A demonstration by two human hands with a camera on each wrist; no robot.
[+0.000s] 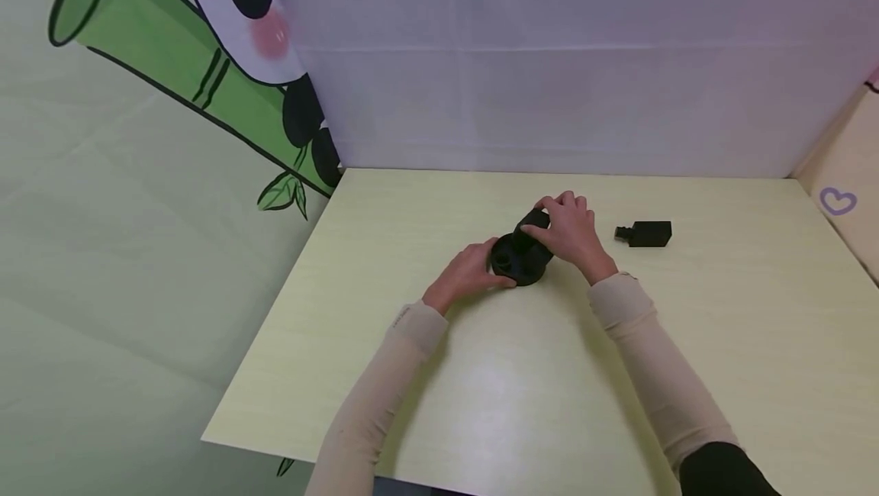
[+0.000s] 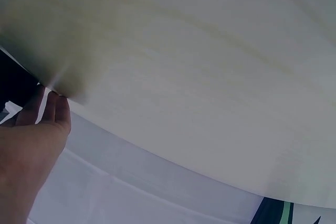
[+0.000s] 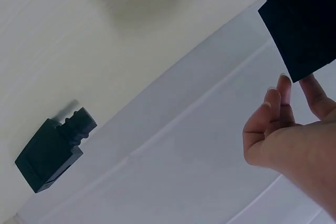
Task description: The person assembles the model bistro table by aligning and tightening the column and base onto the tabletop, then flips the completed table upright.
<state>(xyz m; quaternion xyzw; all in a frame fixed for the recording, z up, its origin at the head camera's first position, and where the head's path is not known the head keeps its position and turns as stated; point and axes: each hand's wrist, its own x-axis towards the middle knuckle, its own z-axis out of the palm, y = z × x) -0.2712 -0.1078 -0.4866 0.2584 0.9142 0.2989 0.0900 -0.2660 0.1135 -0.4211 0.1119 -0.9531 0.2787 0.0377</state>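
Observation:
A round black base (image 1: 527, 273) with a round hole in its top stands on the table. Around its left side, the fingers and thumb of my left hand (image 1: 472, 273) grip it. My right hand (image 1: 571, 230) pinches a dark rectangular block (image 1: 532, 224) over the base's far right part; whether its lower end sits in the base is hidden. In the right wrist view this block (image 3: 296, 38) is a dark shape beside the fingers. Lying to the right is a black block with a ridged, screw-like neck (image 1: 650, 234), its neck pointing left.
The pale table (image 1: 481, 389) reaches a light purple cloth backdrop (image 1: 584, 99) at the back. On the left hangs a pale green cloth (image 1: 123, 290) with a printed panda and bamboo. A light panel with a heart (image 1: 838, 201) borders the right side.

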